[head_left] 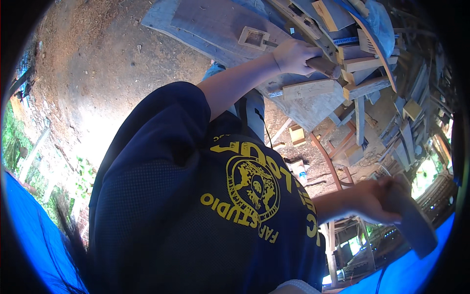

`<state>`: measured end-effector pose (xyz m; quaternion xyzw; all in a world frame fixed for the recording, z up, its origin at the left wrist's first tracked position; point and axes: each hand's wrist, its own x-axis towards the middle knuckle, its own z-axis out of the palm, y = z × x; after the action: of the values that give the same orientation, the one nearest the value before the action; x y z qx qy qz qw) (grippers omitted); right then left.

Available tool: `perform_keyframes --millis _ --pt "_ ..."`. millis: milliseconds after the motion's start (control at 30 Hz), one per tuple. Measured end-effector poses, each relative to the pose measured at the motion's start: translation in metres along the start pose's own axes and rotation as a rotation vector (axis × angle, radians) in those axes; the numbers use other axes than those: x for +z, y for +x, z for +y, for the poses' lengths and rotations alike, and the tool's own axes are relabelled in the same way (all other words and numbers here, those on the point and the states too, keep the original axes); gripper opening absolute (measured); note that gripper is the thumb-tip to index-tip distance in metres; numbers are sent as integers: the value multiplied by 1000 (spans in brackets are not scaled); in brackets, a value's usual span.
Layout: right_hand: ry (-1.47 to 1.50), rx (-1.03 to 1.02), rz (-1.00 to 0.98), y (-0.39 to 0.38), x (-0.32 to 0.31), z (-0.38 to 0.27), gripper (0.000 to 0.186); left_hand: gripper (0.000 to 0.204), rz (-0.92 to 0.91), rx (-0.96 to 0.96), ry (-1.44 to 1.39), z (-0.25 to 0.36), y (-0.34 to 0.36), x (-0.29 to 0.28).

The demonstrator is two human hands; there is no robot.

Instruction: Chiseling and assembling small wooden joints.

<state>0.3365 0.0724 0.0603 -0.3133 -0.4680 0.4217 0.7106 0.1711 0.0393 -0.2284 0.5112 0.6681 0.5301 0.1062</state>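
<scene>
Near right, the right grip [374, 200] is clasping a dark wooden block [417, 226], well apart from the counter [210, 22]. Farther off, the left grip [296, 56] is wrapping round a brown wooden piece [323, 67] at the counter, a pale board [308, 89] lying just beside. Far right, loose timber [368, 88] is crowding in. Risk, my judgement: a slack hold dropping the block, or a bump sending timber sliding.

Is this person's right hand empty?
No, the right hand is gripping a dark, blocky object that sticks out past it toward the picture's lower right.
</scene>
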Motion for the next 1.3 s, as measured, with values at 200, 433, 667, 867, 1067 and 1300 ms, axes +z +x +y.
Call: perform_keyframes --millis 200,433,667,867,1067,1300 --pt "-1135 -9 -841 -87 -42 90 34 25 21 77 39 1 1 -3" --pt "-613 -30 -402 -13 6 28 65 28 0 62 -18 -1 -9 -11" --pt "-534 390 -694 -28 -16 23 65 25 -44 83 -33 20 -9 -6" --pt "-644 674 -376 -66 -8 33 69 30 -60 109 -15 18 -8 3" --pt "-678 707 -424 -62 -18 39 51 36 -73 81 47 11 -10 -3" --pt "-755 673 -514 -69 -21 43 38 29 -31 92 -30 10 -4 -9"
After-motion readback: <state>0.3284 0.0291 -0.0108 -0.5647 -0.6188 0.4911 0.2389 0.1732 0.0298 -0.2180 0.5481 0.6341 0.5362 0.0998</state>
